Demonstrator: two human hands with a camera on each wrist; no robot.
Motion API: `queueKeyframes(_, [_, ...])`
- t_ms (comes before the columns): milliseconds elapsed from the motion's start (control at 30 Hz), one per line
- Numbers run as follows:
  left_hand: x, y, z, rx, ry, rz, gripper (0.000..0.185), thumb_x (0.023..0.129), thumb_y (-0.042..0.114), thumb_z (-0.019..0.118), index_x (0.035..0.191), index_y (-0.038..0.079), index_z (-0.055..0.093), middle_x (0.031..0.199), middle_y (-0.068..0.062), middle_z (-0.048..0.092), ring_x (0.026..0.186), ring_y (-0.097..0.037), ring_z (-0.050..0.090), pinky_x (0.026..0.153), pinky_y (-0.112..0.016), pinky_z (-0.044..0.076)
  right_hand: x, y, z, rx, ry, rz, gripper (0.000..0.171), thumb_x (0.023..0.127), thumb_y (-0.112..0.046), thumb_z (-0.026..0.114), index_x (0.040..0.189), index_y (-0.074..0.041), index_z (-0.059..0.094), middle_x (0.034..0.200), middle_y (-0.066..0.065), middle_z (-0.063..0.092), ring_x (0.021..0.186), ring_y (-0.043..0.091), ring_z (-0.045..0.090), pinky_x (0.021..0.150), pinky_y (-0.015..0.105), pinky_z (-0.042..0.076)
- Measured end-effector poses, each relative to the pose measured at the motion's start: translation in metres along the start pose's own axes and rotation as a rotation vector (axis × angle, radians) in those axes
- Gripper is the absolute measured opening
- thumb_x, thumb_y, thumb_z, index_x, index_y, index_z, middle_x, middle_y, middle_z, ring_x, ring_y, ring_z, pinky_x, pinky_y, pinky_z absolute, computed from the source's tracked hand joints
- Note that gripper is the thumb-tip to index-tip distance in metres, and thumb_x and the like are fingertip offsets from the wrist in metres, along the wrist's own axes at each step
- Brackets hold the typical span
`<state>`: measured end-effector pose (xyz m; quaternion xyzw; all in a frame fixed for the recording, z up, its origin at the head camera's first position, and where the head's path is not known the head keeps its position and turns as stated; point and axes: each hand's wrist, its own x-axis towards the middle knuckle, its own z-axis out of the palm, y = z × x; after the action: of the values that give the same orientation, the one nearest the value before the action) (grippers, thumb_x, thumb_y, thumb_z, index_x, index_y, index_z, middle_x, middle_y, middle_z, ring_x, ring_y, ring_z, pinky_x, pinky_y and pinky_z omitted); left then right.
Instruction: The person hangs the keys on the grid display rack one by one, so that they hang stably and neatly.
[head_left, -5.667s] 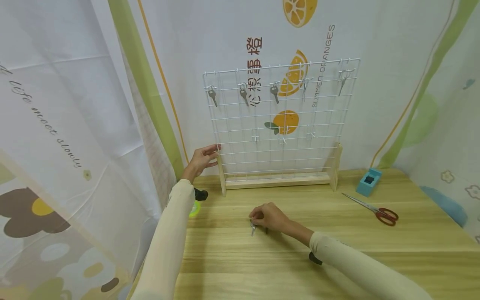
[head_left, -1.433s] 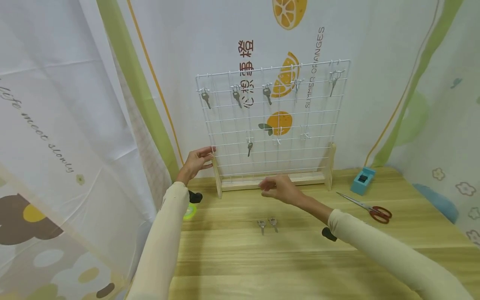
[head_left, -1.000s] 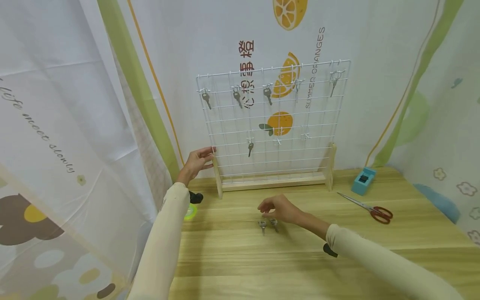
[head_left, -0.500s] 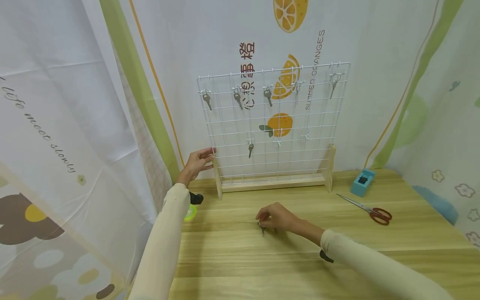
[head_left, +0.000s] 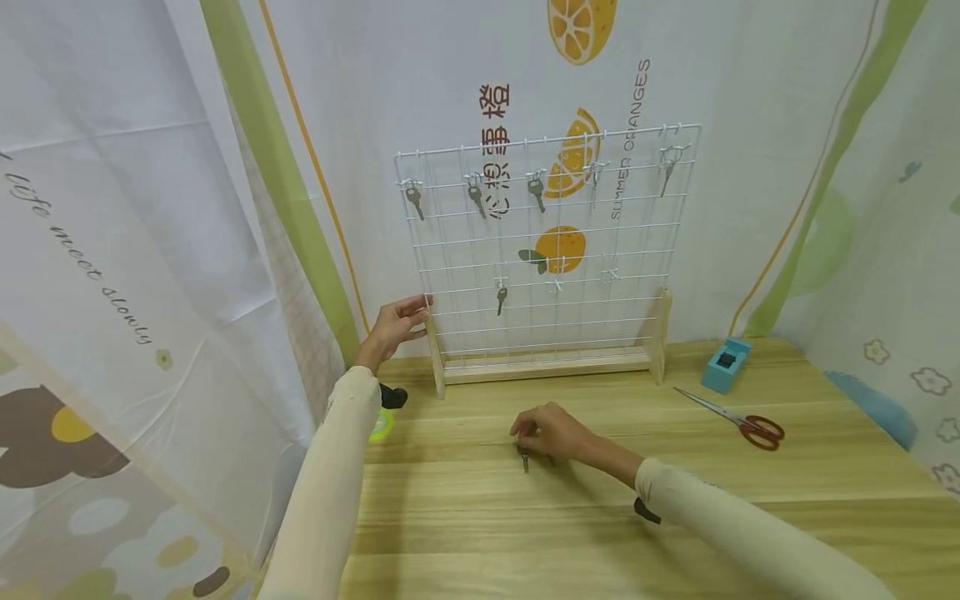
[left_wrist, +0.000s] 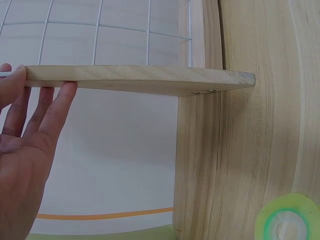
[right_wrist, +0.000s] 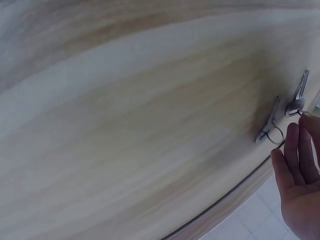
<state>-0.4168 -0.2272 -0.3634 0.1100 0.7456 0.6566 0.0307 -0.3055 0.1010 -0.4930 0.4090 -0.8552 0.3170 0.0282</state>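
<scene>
My left hand (head_left: 396,325) holds the left wooden upright (left_wrist: 140,79) of a white wire grid rack (head_left: 551,362), thumb on one side and fingers on the other. On the table in front of the rack, my right hand (head_left: 557,433) pinches the ring of a key (right_wrist: 300,95) between thumb and finger. Close beside those fingertips, a second key (right_wrist: 270,122) with a ring lies on the wood. Several keys hang along the grid's top row, including a key (head_left: 537,193) near the middle. In the lower row, one key (head_left: 502,300) hangs from the left hook, while a middle hook (head_left: 556,286) and a right hook (head_left: 612,274) are bare.
Red-handled scissors (head_left: 738,421) lie on the table at the right, near a blue box (head_left: 726,367) with a black part. A green tape roll (left_wrist: 286,220) sits by the left forearm. Printed curtains (head_left: 750,208) surround the table.
Since the oldest frame, a key has come to hang on the lower left hook. My right hand has come down from near the rack to the two keys and pinches one's ring. My left hand stays put.
</scene>
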Motion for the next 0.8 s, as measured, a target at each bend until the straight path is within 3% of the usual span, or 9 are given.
queueKeyframes(267, [0.000,0.000,0.001,-0.005,-0.004,-0.005,0.048,0.108,0.002,0.054,0.156,0.003,0.046,0.161,-0.015,0.044,0.148,-0.031,0.042,0.111,-0.047,0.049,0.003,-0.001,-0.021,0.057,0.047,-0.031,0.010,0.094,0.005,0.073,0.103,0.003,0.076,0.089,0.009,0.077,0.084,0.019,0.076,0.079,0.025,0.063])
queueKeyframes(533, [-0.001,-0.001,0.000,-0.011,-0.007,-0.010,0.049,0.109,0.003,0.053,0.157,0.003,0.044,0.162,-0.015,0.042,0.148,-0.032,0.041,0.114,-0.048,0.047,0.005,0.001,-0.051,0.025,0.099,-0.020,0.013,0.093,0.003,0.075,0.106,0.003,0.076,0.097,0.012,0.078,0.090,0.024,0.076,0.084,0.029,0.064])
queueKeyframes(800, [0.001,-0.002,-0.001,-0.002,-0.010,-0.008,0.049,0.109,0.004,0.054,0.157,0.004,0.045,0.162,-0.014,0.042,0.148,-0.032,0.041,0.111,-0.047,0.049,0.009,0.003,-0.086,-0.008,0.168,-0.035,0.013,0.090,0.006,0.076,0.104,0.005,0.076,0.098,0.015,0.078,0.087,0.026,0.077,0.078,0.028,0.065])
